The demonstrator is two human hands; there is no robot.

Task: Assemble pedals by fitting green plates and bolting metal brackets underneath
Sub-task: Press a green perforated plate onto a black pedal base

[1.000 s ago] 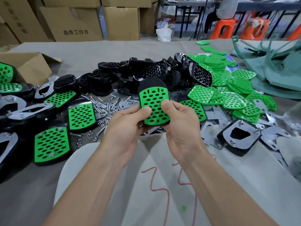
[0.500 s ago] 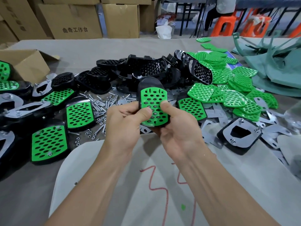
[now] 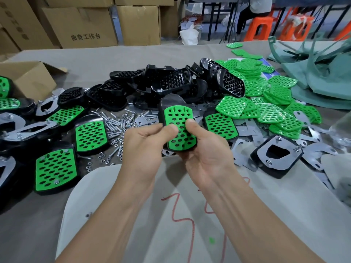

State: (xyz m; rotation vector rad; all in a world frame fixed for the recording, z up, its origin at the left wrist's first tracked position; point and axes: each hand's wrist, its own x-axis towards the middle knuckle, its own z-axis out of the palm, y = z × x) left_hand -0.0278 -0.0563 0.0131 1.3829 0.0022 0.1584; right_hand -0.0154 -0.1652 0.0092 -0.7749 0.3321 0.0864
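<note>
Off to the left lie finished pedals [image 3: 56, 168], green side up, and just right of them a scatter of bolts [image 3: 114, 123], close by the left hand [image 3: 146, 149]. That hand grips the left edge of the pedal [image 3: 171, 100], its fingers curled behind the shell and its thumb flat on the green plate [image 3: 178, 118]. The pedal is held up off the table, in the middle, between the two hands. Its long axis runs away from the person: the rounded black end points up and away, and the near end sits low in the grip.

The right hand [image 3: 207, 156] cups that near end from below and from the right, with its thumb pressed on the plate beside the other thumb. By the look of it, this hand carries more of the weight. I cannot tell whether the plate is fully seated.

The plate faces the person, so the underside where a bracket goes is turned away. I'd judge the next move calls for a roll about that long axis. The brackets [image 3: 247, 132] lie just right of the right hand, with the loose plates [image 3: 266, 111] heaped beyond them.
</note>
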